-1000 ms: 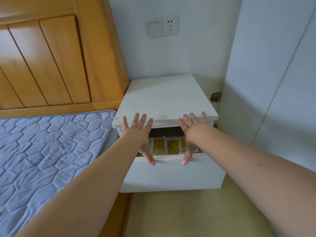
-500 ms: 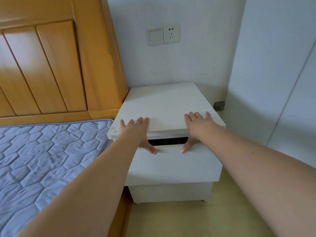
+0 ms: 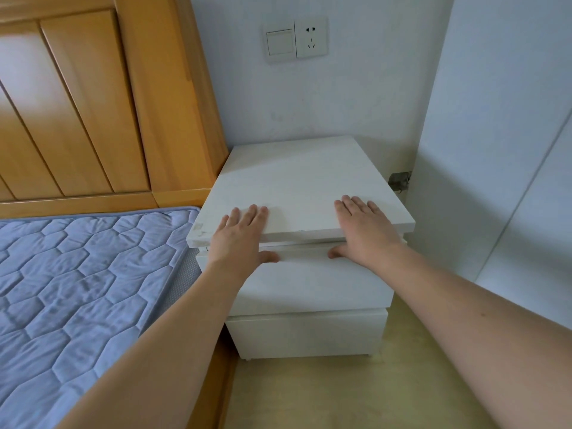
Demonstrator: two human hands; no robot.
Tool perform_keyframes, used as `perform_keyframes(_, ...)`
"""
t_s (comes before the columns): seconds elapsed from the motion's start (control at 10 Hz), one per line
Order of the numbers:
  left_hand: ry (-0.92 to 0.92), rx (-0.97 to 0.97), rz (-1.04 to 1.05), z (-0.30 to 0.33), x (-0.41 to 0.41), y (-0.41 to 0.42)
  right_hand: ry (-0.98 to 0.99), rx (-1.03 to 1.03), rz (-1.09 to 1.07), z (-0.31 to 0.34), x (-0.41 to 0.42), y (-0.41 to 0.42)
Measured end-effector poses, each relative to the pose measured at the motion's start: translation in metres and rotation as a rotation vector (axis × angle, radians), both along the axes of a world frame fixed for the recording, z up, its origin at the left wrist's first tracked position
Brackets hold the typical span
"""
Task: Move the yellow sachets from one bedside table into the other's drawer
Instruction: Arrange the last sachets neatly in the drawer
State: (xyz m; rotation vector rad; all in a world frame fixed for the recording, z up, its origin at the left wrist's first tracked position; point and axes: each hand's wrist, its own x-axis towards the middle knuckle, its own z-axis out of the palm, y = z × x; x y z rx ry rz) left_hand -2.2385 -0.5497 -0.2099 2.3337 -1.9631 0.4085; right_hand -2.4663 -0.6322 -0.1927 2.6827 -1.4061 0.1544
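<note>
A white bedside table [image 3: 297,181] stands in the corner between the bed and a white wardrobe. Its top drawer [image 3: 312,283] is pushed fully in, so the yellow sachets are hidden inside. My left hand [image 3: 240,235] lies flat over the table's front edge, fingers straight on the top and thumb against the drawer front. My right hand [image 3: 362,230] lies the same way further right, thumb on the drawer's upper edge. Neither hand holds anything.
A lower drawer [image 3: 306,335] sits closed beneath. The bed's blue quilted mattress [image 3: 77,289] and wooden headboard [image 3: 93,103] fill the left. A white wardrobe [image 3: 501,150] stands to the right. A switch and socket [image 3: 295,38] are on the wall. Pale floor [image 3: 356,394] lies in front.
The top drawer, open a second ago with yellow sachets showing, has slid shut under both hands. My fingers have come to rest on the table top.
</note>
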Motion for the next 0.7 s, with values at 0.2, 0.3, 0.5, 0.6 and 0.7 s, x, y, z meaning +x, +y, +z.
perform_keyframes(0.2, 0.032, -0.015, 0.006, -0.001, -0.001, 0.002, 0.026, 0.005, -0.021, 0.0, 0.003, -0.001)
perform_keyframes(0.3, 0.034, -0.031, -0.001, -0.002, -0.001, 0.003, 0.045, -0.017, -0.051, -0.003, 0.005, 0.003)
perform_keyframes(0.5, 0.088, -0.027, 0.0, 0.005, -0.007, 0.015, 0.031, -0.046, -0.085, -0.003, 0.002, 0.02)
perform_keyframes(0.6, 0.192, -0.11, -0.047, 0.001, -0.007, 0.026, -0.006, -0.06, -0.04, -0.002, -0.007, 0.033)
perform_keyframes(0.7, 0.269, -0.238, -0.069, -0.005, -0.011, 0.043, -0.025, -0.095, 0.007, -0.002, -0.018, 0.048)
